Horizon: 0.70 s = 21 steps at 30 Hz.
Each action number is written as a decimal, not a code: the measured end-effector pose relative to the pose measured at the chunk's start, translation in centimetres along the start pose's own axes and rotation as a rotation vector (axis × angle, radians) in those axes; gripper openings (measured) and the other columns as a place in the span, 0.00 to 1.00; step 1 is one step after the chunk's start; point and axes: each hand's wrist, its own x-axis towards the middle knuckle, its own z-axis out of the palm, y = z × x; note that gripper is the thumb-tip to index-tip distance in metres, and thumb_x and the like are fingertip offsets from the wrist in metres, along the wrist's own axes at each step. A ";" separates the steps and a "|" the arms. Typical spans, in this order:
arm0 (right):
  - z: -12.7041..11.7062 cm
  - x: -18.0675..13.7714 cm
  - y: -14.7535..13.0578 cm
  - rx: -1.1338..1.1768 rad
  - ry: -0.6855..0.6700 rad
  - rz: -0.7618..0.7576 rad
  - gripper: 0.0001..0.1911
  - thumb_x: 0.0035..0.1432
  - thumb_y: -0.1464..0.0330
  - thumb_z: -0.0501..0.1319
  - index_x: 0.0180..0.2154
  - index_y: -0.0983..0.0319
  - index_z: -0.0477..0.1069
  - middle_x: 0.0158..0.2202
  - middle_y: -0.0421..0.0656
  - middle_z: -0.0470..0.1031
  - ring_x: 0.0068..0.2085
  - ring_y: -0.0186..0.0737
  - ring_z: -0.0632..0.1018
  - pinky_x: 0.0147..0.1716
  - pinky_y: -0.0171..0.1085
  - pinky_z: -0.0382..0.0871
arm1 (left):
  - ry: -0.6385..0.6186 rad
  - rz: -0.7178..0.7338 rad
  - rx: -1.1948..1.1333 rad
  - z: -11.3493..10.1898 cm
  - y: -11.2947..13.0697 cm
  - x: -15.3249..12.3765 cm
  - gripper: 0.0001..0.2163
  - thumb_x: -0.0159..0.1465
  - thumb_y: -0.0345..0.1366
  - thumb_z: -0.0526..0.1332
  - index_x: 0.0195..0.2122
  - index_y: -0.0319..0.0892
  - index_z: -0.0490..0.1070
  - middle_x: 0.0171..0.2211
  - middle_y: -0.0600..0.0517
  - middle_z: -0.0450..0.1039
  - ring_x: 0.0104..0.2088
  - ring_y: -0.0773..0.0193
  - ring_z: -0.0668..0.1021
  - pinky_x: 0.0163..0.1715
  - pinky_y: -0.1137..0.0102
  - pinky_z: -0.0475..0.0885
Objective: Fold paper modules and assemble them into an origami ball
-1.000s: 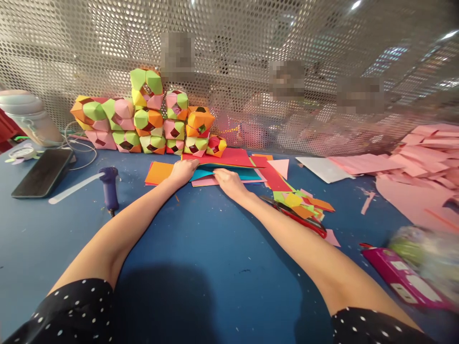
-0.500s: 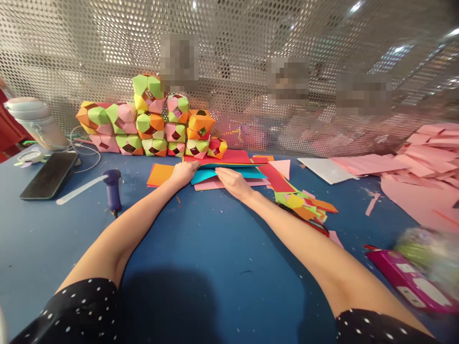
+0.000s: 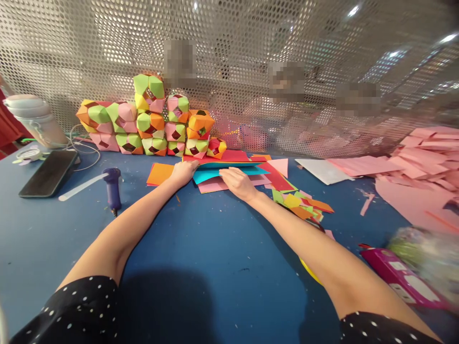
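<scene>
My left hand [image 3: 185, 174] is closed on the left edge of a pile of coloured paper sheets, with red sheets [image 3: 234, 156] at the top. My right hand [image 3: 237, 182] has its fingers together at the front of a blue paper sheet [image 3: 208, 176] in the pile; its fingertips are partly hidden. Below the blue layer pink paper [image 3: 212, 185] sticks out toward me. Orange paper [image 3: 160, 173] lies just left of my left hand. Small yellow, green and orange paper scraps [image 3: 303, 203] lie beside my right forearm.
Folded paper balls [image 3: 150, 125] are stacked against the perforated metal screen [image 3: 244, 28]. On the left are a glue gun [image 3: 113, 188], a phone [image 3: 50, 173] and a white bottle [image 3: 34, 119]. A pink paper heap [image 3: 426, 157] and a magenta power strip [image 3: 401, 277] are at right.
My right hand has shifted slightly right, and the front blue and pink sheets sit a little further right. My left hand stays at the pile's left edge.
</scene>
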 end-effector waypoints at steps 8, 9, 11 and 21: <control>1.3 0.5 -2.8 -0.057 -0.061 0.120 0.11 0.64 0.70 0.55 0.37 0.62 0.77 0.39 0.48 0.82 0.39 0.44 0.79 0.40 0.40 0.70 | -0.001 0.007 -0.006 -0.3 0.1 0.0 0.15 0.67 0.40 0.59 0.51 0.39 0.69 0.49 0.46 0.72 0.45 0.58 0.77 0.45 0.58 0.75; 1.4 0.5 -3.0 -0.058 -0.059 0.141 0.12 0.65 0.69 0.55 0.36 0.61 0.78 0.37 0.47 0.82 0.38 0.44 0.79 0.38 0.39 0.70 | 0.000 0.003 -0.006 -0.3 0.0 0.0 0.15 0.67 0.40 0.59 0.51 0.39 0.69 0.49 0.46 0.72 0.45 0.59 0.77 0.45 0.58 0.75; 1.5 0.7 -3.1 -0.053 -0.053 0.173 0.12 0.65 0.68 0.55 0.36 0.60 0.78 0.36 0.46 0.82 0.37 0.43 0.80 0.36 0.38 0.70 | 0.004 -0.007 -0.004 -0.4 -0.1 0.0 0.15 0.67 0.41 0.59 0.51 0.39 0.69 0.48 0.46 0.72 0.45 0.59 0.77 0.44 0.58 0.75; 1.8 0.2 -2.4 0.078 0.023 0.189 0.14 0.63 0.72 0.54 0.44 0.61 0.77 0.44 0.47 0.81 0.46 0.45 0.81 0.46 0.42 0.76 | 0.024 -0.008 -0.013 -0.4 -0.2 0.1 0.14 0.67 0.41 0.58 0.50 0.39 0.69 0.47 0.46 0.73 0.44 0.59 0.77 0.45 0.58 0.75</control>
